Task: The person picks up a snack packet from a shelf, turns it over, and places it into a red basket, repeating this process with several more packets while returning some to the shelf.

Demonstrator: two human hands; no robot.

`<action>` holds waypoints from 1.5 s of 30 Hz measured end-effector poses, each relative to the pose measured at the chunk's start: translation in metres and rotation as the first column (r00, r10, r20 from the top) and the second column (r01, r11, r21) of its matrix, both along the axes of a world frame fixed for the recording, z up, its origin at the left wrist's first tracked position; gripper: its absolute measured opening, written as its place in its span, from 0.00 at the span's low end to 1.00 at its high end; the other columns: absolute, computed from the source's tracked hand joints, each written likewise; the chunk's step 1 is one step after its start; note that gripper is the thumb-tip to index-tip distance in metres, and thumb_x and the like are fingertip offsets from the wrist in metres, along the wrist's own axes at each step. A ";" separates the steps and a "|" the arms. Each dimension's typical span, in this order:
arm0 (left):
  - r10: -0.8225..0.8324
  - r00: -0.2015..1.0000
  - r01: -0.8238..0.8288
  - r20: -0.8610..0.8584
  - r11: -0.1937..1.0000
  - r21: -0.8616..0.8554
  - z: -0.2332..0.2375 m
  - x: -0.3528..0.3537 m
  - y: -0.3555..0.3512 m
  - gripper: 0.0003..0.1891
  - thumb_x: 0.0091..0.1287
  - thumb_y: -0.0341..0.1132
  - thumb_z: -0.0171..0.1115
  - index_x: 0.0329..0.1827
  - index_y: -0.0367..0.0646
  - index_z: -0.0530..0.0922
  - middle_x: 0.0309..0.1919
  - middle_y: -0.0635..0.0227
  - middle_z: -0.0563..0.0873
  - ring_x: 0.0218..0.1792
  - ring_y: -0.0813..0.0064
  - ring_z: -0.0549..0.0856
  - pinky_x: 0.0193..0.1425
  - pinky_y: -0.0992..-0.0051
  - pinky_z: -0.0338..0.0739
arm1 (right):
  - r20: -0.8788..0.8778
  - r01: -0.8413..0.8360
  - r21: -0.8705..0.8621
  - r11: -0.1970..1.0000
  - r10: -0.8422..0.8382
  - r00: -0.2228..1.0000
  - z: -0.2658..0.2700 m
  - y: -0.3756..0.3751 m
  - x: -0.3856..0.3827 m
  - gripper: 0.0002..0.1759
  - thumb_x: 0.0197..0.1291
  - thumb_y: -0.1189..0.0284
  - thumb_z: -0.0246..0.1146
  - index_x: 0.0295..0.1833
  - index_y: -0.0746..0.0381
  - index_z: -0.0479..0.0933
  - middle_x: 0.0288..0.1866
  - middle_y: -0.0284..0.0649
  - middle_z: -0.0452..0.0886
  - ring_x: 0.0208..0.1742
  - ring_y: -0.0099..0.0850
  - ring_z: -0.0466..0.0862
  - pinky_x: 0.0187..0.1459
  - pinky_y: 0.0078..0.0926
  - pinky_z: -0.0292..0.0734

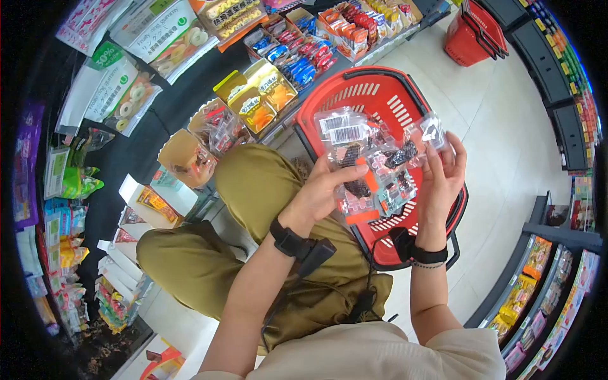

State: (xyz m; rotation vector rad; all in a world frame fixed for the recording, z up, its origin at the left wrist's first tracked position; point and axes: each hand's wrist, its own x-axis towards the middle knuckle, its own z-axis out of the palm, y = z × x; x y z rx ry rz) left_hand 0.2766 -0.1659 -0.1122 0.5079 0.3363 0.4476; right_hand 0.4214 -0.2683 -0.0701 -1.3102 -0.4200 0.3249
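1. Plainly, the clear snack packets [354, 158] are fanned out between both hands, just above the red basket [373, 88]. Their printed labels face up, likely so they can be read.
2. The left hand [316, 196] has its grip closed on the lower packets, thumb across the front. The right hand [440, 180] pinches the upper packet's edge, so its grip is closed too.
3. The basket rests on the pale tiled floor [506, 139], just beside the crouched knees.
4. Snack shelves [253, 107] line the aisle, and stacked baskets [478, 31] stand well apart.
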 end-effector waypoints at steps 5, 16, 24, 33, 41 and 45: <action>-0.100 0.991 0.091 0.090 0.991 0.102 0.005 -0.004 -0.005 0.24 0.54 0.22 0.65 0.56 0.38 0.69 0.44 0.67 0.81 0.43 0.78 0.82 0.41 0.76 0.82 | -0.060 -0.053 -0.008 0.999 0.052 0.997 0.011 0.010 0.004 0.23 0.56 0.80 0.60 0.58 0.68 0.66 0.44 0.37 0.76 0.38 0.19 0.75 0.34 0.14 0.69; -0.191 0.973 0.176 0.130 0.977 0.118 0.007 -0.005 -0.005 0.30 0.48 0.22 0.71 0.56 0.38 0.69 0.44 0.66 0.82 0.41 0.75 0.83 0.47 0.72 0.80 | -0.096 -0.191 0.079 0.978 0.198 0.975 0.004 0.022 0.003 0.24 0.56 0.81 0.60 0.59 0.68 0.67 0.46 0.37 0.76 0.35 0.17 0.76 0.33 0.12 0.71; -0.216 0.965 0.201 0.149 0.974 0.104 0.006 -0.005 -0.004 0.33 0.49 0.19 0.69 0.60 0.36 0.65 0.46 0.62 0.80 0.41 0.71 0.83 0.46 0.69 0.81 | -0.122 -0.191 0.103 0.976 0.203 0.971 0.005 0.023 0.003 0.25 0.56 0.81 0.60 0.60 0.67 0.66 0.43 0.34 0.76 0.35 0.15 0.75 0.33 0.11 0.71; -0.251 0.964 0.237 0.092 0.962 0.134 0.009 -0.004 -0.003 0.38 0.47 0.16 0.68 0.64 0.37 0.62 0.55 0.64 0.75 0.50 0.73 0.78 0.49 0.71 0.79 | 0.006 -0.151 0.125 0.981 0.151 0.989 0.017 0.021 -0.001 0.25 0.59 0.79 0.58 0.63 0.67 0.63 0.49 0.37 0.76 0.32 0.12 0.74 0.23 0.04 0.65; -0.214 0.972 0.198 0.092 0.968 0.156 0.007 -0.003 -0.004 0.40 0.45 0.18 0.70 0.64 0.37 0.63 0.55 0.63 0.75 0.52 0.74 0.78 0.51 0.72 0.78 | 0.056 -0.167 0.181 0.969 0.160 0.986 0.022 0.022 -0.001 0.25 0.57 0.81 0.60 0.61 0.69 0.65 0.52 0.41 0.75 0.52 0.25 0.76 0.51 0.20 0.73; -0.254 0.962 0.240 0.099 0.962 0.131 0.005 -0.004 -0.002 0.36 0.47 0.20 0.70 0.62 0.37 0.65 0.53 0.64 0.77 0.50 0.74 0.79 0.51 0.72 0.77 | 0.053 -0.149 0.155 0.977 0.143 0.988 0.019 0.023 0.000 0.25 0.56 0.80 0.60 0.61 0.69 0.65 0.49 0.39 0.76 0.48 0.23 0.77 0.47 0.18 0.73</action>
